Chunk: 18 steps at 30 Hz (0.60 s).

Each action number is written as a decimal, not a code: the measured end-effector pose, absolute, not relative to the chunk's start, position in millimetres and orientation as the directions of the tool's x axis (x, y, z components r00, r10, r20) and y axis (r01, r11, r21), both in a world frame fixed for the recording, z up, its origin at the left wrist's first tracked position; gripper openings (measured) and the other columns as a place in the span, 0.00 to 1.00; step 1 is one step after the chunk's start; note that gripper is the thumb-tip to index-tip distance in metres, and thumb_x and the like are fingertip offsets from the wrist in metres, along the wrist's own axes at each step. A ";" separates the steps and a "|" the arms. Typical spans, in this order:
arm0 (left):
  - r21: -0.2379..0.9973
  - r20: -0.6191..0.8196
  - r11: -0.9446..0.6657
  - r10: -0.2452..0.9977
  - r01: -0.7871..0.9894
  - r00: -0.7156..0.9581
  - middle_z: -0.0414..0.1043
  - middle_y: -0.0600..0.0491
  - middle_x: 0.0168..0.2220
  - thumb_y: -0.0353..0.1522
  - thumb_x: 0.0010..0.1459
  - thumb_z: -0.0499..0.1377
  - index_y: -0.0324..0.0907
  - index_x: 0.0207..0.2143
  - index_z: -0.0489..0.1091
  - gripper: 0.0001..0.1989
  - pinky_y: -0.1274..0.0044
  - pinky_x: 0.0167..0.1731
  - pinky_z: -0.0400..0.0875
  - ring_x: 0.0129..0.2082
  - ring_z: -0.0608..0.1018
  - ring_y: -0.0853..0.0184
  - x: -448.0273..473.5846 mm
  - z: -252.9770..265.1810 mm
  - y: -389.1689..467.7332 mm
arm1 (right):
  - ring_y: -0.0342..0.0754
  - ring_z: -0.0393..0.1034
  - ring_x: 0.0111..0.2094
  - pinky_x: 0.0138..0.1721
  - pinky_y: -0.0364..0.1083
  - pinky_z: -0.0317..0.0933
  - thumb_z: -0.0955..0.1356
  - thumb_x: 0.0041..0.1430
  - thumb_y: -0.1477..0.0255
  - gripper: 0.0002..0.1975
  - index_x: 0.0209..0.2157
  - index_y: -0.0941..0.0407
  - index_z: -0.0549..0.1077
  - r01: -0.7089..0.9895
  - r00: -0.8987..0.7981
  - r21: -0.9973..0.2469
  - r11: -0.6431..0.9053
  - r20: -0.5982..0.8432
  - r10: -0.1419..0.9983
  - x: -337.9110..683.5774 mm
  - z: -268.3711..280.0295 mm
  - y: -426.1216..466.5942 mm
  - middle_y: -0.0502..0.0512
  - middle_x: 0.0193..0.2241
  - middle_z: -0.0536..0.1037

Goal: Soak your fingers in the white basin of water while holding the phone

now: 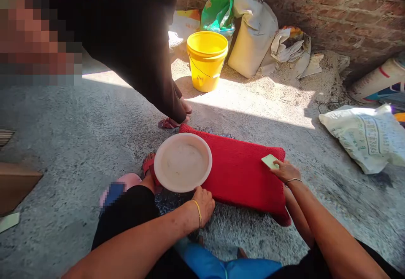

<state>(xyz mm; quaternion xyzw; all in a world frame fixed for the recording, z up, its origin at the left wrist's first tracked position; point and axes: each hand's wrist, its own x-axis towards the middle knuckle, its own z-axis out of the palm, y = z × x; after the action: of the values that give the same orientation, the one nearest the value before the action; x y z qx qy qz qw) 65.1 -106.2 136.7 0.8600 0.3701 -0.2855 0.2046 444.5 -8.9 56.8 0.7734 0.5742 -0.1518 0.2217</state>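
My left hand (204, 206) is closed at the near rim of a shallow, whitish plastic basin (207, 167), its fingers partly hidden under the edge. The basin looks tilted and overlaps the left end of a red, fuzzy cloth (243, 173) spread over a low, flat support. Over the cloth's right end, my right hand (287, 172) pinches a thin, pale green rectangular piece with rounded corners (268, 161). I cannot tell what that piece is. Wet dark floor shows beneath the basin.
Another person in dark trousers (136, 47) stands at the far left. A yellow bucket (205, 70) is beyond the cloth, before stuffed sacks (253, 30) and a brick wall (363, 13). A printed white bag (370, 135) lies right; cardboard (19, 182) lies left.
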 end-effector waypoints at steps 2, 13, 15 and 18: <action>0.139 -0.645 -0.670 0.498 0.729 0.580 0.73 0.38 0.43 0.28 0.59 0.53 0.36 0.48 0.73 0.16 0.62 0.44 0.60 0.45 0.74 0.53 66.2 132.1 -109.3 | 0.54 0.69 0.45 0.45 0.50 0.57 0.64 0.60 0.59 0.23 0.56 0.48 0.70 0.994 0.103 0.073 -0.077 -0.462 0.881 389.1 50.8 8.1 0.60 0.48 0.70; 0.105 -0.656 -0.686 0.496 0.720 0.569 0.73 0.40 0.43 0.27 0.63 0.47 0.37 0.48 0.73 0.18 0.64 0.41 0.60 0.45 0.74 0.54 68.9 145.9 -99.1 | 0.53 0.66 0.48 0.45 0.49 0.54 0.66 0.58 0.63 0.23 0.56 0.46 0.69 0.964 -0.267 -0.102 0.247 -0.419 0.868 254.8 19.7 51.9 0.58 0.49 0.70; 0.103 -0.642 -0.695 0.500 0.711 0.581 0.73 0.40 0.43 0.27 0.63 0.46 0.38 0.48 0.72 0.18 0.63 0.42 0.61 0.45 0.74 0.54 68.1 148.7 -98.7 | 0.54 0.67 0.48 0.45 0.49 0.54 0.66 0.58 0.63 0.24 0.57 0.46 0.69 0.980 -0.189 -0.037 0.194 -0.455 0.870 303.2 23.0 41.5 0.58 0.49 0.70; 0.096 -0.647 -0.702 0.494 0.705 0.581 0.73 0.40 0.44 0.27 0.62 0.47 0.39 0.49 0.72 0.17 0.62 0.43 0.61 0.45 0.74 0.54 66.7 149.6 -99.9 | 0.55 0.68 0.47 0.45 0.51 0.55 0.66 0.59 0.64 0.24 0.57 0.47 0.68 0.995 0.033 0.101 0.023 -0.520 0.854 397.6 34.1 16.1 0.60 0.49 0.70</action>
<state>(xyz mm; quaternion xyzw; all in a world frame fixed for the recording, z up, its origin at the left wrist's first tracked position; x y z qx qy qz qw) 66.7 -99.9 149.6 0.8717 0.3440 -0.3022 0.1746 397.6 16.1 34.1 0.6816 0.6780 -0.1547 0.2279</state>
